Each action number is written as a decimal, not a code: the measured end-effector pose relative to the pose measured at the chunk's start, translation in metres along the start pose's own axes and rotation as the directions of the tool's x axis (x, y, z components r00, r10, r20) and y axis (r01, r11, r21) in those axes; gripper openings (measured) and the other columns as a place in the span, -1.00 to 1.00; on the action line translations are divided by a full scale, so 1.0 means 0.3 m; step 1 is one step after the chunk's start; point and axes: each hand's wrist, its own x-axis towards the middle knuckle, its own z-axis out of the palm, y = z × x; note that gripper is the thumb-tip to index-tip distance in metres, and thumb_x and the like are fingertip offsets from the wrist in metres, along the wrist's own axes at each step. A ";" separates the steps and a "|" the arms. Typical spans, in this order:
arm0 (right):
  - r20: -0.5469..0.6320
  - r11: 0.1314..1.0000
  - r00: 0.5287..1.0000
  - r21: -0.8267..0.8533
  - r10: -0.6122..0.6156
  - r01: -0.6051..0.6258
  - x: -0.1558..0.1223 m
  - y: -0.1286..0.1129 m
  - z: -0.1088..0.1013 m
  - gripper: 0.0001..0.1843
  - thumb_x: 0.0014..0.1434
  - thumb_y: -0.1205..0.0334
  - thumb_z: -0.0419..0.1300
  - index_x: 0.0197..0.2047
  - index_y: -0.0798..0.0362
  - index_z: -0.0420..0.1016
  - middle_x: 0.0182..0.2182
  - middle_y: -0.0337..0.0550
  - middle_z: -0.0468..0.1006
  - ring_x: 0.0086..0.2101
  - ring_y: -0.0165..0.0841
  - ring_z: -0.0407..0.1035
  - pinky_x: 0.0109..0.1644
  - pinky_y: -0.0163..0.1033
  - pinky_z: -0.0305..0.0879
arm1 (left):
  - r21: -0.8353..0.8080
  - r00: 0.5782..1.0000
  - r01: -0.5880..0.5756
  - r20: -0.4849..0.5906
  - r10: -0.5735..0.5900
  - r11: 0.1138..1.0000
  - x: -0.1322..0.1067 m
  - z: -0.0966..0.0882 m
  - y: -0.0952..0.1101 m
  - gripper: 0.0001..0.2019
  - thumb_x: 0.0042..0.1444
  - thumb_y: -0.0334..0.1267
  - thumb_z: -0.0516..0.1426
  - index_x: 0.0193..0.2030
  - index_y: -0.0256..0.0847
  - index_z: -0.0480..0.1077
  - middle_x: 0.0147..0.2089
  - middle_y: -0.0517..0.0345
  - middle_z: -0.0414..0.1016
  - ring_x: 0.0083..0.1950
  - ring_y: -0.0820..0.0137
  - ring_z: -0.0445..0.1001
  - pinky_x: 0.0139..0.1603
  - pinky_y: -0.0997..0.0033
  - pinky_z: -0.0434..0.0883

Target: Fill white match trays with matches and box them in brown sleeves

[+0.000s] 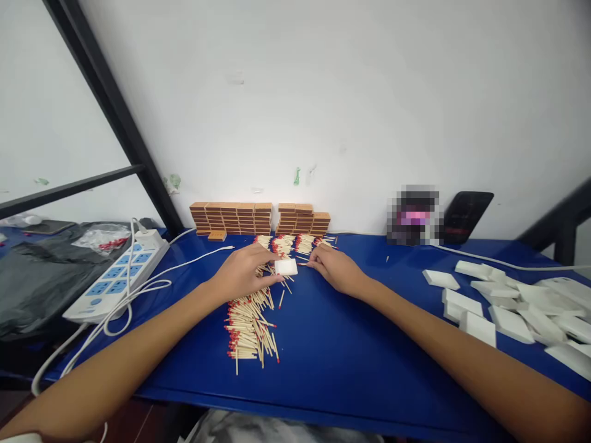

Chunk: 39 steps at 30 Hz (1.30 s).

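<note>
My left hand (252,271) grips a small white matchbox tray (286,267) between thumb and fingers, above the loose matches. Just right of the tray, my right hand (335,266) is closed in a pinch on a match (302,264), whose stick points toward the tray. Below my left hand a long heap of red-headed matches (249,326) spreads down the table. Smaller bunches of matches (282,245) lie beyond both hands. How many matches are in my right fingers is too small to tell.
Stacked brown matchboxes (231,216) line the wall, with one single box (217,235) in front. White trays (503,298) are piled at the right, near a phone (467,215). A power strip (115,280) with white cables lies left, beside a black plastic bag (41,277).
</note>
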 end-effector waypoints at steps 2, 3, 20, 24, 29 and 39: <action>0.007 1.000 1.000 0.005 0.004 -0.005 -0.025 0.014 -0.022 -0.87 0.41 0.20 0.10 -0.19 0.02 0.41 -0.18 -0.07 0.50 -0.28 -0.28 0.39 -0.21 -0.22 0.24 | 0.003 1.000 0.007 -0.010 -0.007 1.000 -0.001 0.001 0.000 -0.64 0.23 -0.04 0.28 0.07 -0.19 0.52 -0.14 0.04 0.61 -0.13 0.28 0.55 -0.10 0.27 0.49; 0.016 1.000 1.000 0.012 0.001 -0.002 -0.038 0.023 -0.036 -0.87 0.41 0.20 0.08 -0.19 0.01 0.40 -0.17 -0.07 0.49 -0.28 -0.28 0.39 -0.21 -0.21 0.25 | 0.006 1.000 0.006 -0.015 -0.006 1.000 -0.002 0.002 0.000 -0.64 0.23 -0.03 0.28 0.06 -0.20 0.52 -0.16 0.04 0.61 -0.14 0.28 0.55 -0.12 0.28 0.49; -0.122 0.973 0.977 0.131 -0.174 0.190 -0.123 -0.128 -0.145 -0.87 0.44 0.16 0.05 -0.17 -0.04 0.36 -0.23 -0.10 0.53 -0.29 -0.27 0.39 -0.20 -0.19 0.28 | -0.038 0.992 -0.082 -0.096 0.078 0.996 0.001 0.002 0.065 -0.65 0.26 -0.04 0.26 0.04 -0.24 0.50 -0.17 0.01 0.62 -0.17 0.29 0.55 -0.12 0.26 0.51; -0.124 0.976 0.972 0.059 -0.202 0.210 -0.136 -0.153 -0.125 -0.87 0.44 0.18 0.04 -0.15 -0.05 0.38 -0.21 -0.09 0.54 -0.29 -0.27 0.41 -0.21 -0.18 0.29 | -0.038 0.987 -0.118 -0.113 0.113 0.992 0.004 -0.002 0.095 -0.65 0.27 -0.04 0.25 0.06 -0.23 0.49 -0.16 -0.01 0.63 -0.15 0.28 0.56 -0.09 0.22 0.52; -0.139 0.964 0.954 -0.043 -0.265 0.261 -0.154 -0.173 -0.102 -0.82 0.46 0.18 0.02 -0.15 -0.03 0.41 -0.22 -0.08 0.55 -0.27 -0.28 0.44 -0.24 -0.20 0.28 | -0.014 0.974 -0.175 -0.147 0.171 0.984 0.002 0.004 0.118 -0.65 0.27 -0.08 0.25 0.08 -0.25 0.46 -0.15 -0.03 0.62 -0.14 0.26 0.56 -0.08 0.21 0.53; -0.274 0.966 0.962 0.245 -0.008 0.078 -0.064 -0.093 -0.051 -0.83 0.36 0.13 0.16 -0.27 -0.01 0.46 -0.42 -0.21 0.46 -0.44 -0.36 0.29 -0.27 -0.23 0.26 | 0.003 0.999 -0.048 -0.004 0.048 0.999 -0.007 0.021 0.072 -0.63 0.25 -0.03 0.27 0.07 -0.21 0.51 -0.14 0.01 0.62 -0.15 0.25 0.57 -0.12 0.25 0.50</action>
